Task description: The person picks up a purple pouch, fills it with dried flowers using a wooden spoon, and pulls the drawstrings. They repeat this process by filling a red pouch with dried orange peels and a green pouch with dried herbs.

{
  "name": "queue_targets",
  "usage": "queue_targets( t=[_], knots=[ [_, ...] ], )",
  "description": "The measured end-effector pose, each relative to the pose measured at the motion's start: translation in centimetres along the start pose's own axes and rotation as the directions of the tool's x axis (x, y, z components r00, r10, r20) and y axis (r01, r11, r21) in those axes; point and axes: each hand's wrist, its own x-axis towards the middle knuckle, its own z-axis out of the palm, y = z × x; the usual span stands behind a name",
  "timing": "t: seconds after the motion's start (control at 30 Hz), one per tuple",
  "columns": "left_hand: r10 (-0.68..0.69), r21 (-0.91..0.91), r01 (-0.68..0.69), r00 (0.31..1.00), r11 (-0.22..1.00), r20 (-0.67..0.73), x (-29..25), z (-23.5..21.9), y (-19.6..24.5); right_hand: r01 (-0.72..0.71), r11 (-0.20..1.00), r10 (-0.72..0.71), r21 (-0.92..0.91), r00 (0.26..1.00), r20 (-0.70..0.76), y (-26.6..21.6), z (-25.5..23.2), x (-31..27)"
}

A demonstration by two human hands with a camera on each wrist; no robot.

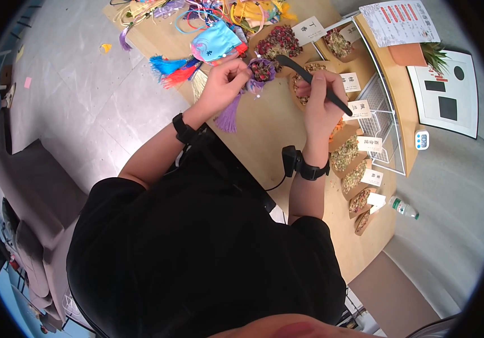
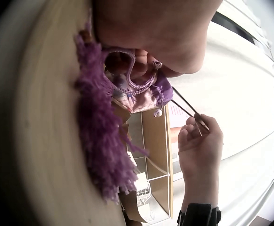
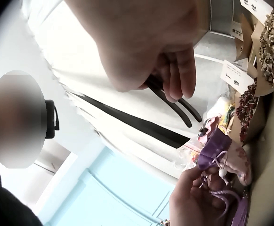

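Note:
My left hand [image 1: 225,81] pinches the rim of a small purple drawstring pouch [image 1: 260,80], its mouth open and dark reddish dried buds [image 1: 262,69] showing inside. A twisted lilac cord [image 2: 132,86] loops by the fingers. From the pouch hangs a purple tassel [image 2: 101,127]. Black curved tweezers [image 3: 172,107] are in my right hand [image 1: 325,104], their tips parted with nothing between them. In the head view, the tips are just beyond the pouch, close to a paper tray of red dried buds [image 1: 278,40].
Along the right, a row of paper trays holds dried herbs [image 1: 345,153] with name cards [image 1: 369,144]. Colourful pouches, including a blue one [image 1: 215,42], and tassels lie at the far left. Behind stands a wooden shelf [image 1: 385,67] with a wire rack. A bottle [image 1: 403,208] lies to the right.

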Motion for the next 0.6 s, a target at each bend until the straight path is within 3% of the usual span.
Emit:
queue_targets(
  t=[0.07, 0.17, 0.2, 0.3, 0.43, 0.53, 0.6],
  knots=[
    [-0.003, -0.002, 0.003, 1.000, 1.000, 0.005, 0.0, 0.1, 0.0, 0.041, 0.999, -0.042, -0.035, 0.999, -0.028, -0.1, 0.1, -0.3],
    [0.003, -0.012, -0.003, 1.000, 1.000, 0.012, 0.1, 0.0, -0.2, -0.009, 1.000, 0.009, 0.001, 0.998, -0.070, 1.7, 0.4, 1.3],
    [0.008, -0.006, -0.008, 1.000, 1.000, 0.013, 0.1, 0.0, -0.2, -0.052, 0.991, 0.046, -0.123, 0.998, -0.051, 2.9, 0.1, 1.9],
    [0.013, -0.005, -0.013, 1.000, 1.000, 0.020, 0.1, -0.1, -0.2, -0.007, 0.939, -0.009, -0.344, 0.999, -0.043, 5.4, 0.7, 3.3],
    [0.005, -0.013, -0.005, 1.000, 1.000, 0.014, 0.1, 0.0, -0.1, 0.020, 0.910, -0.015, -0.414, 1.000, 0.015, 7.0, 1.1, 3.7],
    [0.009, 0.011, -0.010, 1.000, 1.000, 0.018, 0.1, 0.0, -0.1, 0.013, 0.919, -0.016, -0.394, 1.000, -0.004, 6.9, 0.9, 3.6],
    [0.015, 0.000, -0.015, 1.000, 1.000, 0.012, 0.1, 0.1, 0.0, -0.038, 0.963, 0.032, -0.268, 0.999, -0.027, 5.6, 0.6, 3.1]
  ],
)
